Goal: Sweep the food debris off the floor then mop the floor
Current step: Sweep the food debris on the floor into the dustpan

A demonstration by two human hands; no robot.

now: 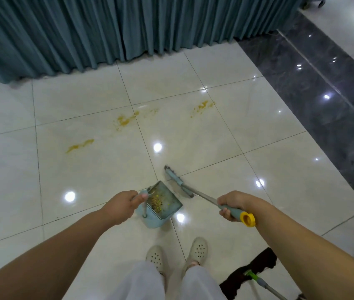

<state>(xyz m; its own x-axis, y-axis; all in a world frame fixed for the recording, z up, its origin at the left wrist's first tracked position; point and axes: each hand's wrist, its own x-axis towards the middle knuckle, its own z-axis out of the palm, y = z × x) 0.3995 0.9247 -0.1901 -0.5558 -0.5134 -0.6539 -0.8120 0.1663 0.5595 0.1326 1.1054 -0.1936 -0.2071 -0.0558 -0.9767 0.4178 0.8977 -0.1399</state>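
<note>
Fingers (225,212) of the right hand (235,204) wrap the broom (178,184) at its grip end, a light, stiff pole, while the left hand (121,205) clasps the dustpan (160,202) handle. Beyond both, orange smears (126,120) look wet and slick, likelier mop work.

Dustpan (160,204) just right of the left hand (120,207), debris (156,200) in it, broom head (178,181) beyond the right hand (233,204), mop (251,272) behind it, stains (126,120) far ahead.
</note>
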